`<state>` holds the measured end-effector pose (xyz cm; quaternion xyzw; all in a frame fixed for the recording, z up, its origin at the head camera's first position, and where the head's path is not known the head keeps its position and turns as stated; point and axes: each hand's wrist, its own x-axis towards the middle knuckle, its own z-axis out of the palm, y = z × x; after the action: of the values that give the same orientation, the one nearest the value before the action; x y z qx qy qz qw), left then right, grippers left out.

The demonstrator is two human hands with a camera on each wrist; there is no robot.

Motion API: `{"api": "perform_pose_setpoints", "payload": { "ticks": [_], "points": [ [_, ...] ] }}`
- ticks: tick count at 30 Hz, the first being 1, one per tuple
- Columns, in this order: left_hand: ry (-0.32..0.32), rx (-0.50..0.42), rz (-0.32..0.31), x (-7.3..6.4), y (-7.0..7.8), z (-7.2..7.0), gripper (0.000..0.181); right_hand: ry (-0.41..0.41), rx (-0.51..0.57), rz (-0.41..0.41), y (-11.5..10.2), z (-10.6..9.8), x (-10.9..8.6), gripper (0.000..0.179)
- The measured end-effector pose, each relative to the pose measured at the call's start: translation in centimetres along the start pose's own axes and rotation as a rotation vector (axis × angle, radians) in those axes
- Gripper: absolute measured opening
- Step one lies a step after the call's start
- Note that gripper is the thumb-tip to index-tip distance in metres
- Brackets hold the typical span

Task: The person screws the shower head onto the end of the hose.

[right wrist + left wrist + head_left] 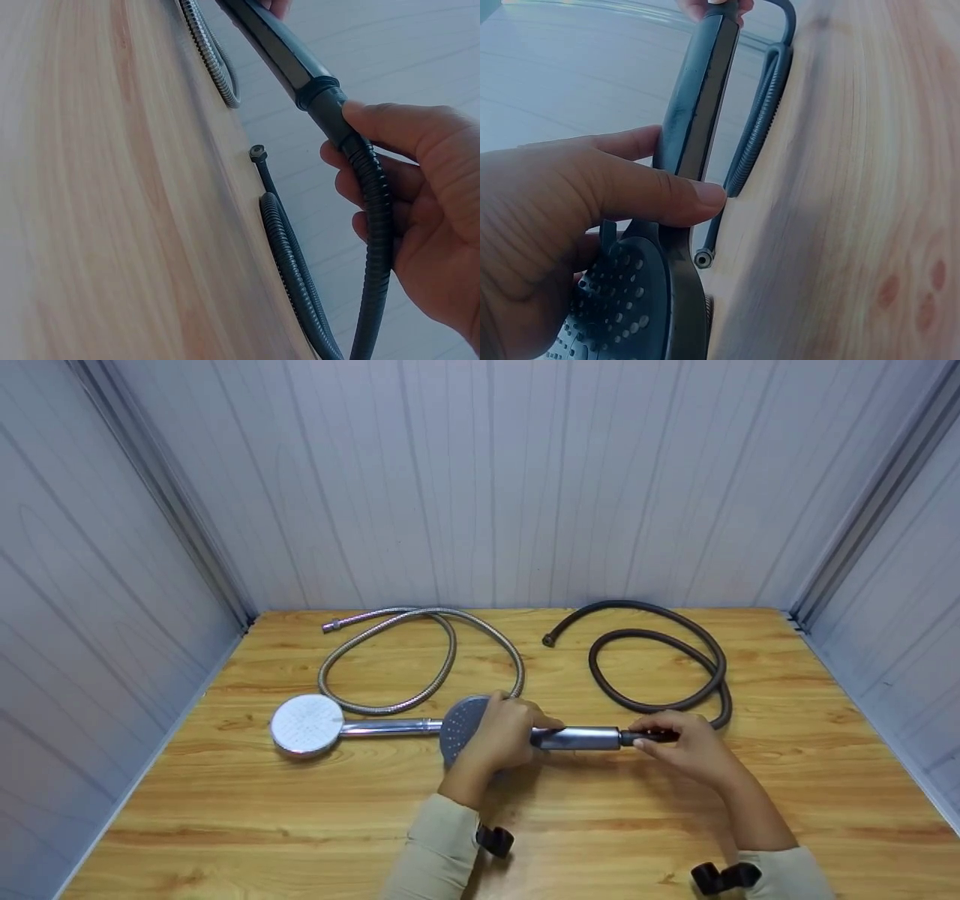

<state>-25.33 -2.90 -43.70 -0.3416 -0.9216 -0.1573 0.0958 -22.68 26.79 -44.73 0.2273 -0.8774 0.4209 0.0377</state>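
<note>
My left hand [506, 735] grips a dark grey shower head [577, 738] at its neck, thumb across the handle in the left wrist view. Its round nozzle face [622, 300] lies under that hand, partly hidden. My right hand [694, 750] pinches the connector [330, 112] of a black shower hose [660, 615] between thumb and fingers. The connector meets the end of the handle; how far it is screwed on I cannot tell. From there the hose loops back over the table, its other end fitting [549, 640] lying free.
A chrome shower head [307, 726] with a white face lies at the left on the wooden table [300, 825]. Behind it a silver metal hose [386, 709] is coiled, with a loose end at the back. Pale panel walls [465, 487] stand behind and on both sides.
</note>
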Motion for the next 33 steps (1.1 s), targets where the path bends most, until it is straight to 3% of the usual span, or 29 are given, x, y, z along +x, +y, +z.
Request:
{"api": "perform_pose_setpoints", "payload": {
  "ticks": [9, 17, 33],
  "points": [
    [0.006, 0.042, 0.010, 0.04, 0.02, 0.03, 0.045, -0.017, -0.025, -0.030, 0.14, 0.01, 0.08, 0.018],
    [-0.004, 0.057, 0.010, 0.04, 0.02, -0.05, 0.045, -0.039, -0.035, -0.002, 0.03, 0.06, 0.15, 0.017],
    [-0.019, 0.046, -0.003, 0.03, -0.06, 0.10, 0.041, 0.005, -0.039, -0.034, 0.10, 0.37, 0.14, 0.022]
  ]
}}
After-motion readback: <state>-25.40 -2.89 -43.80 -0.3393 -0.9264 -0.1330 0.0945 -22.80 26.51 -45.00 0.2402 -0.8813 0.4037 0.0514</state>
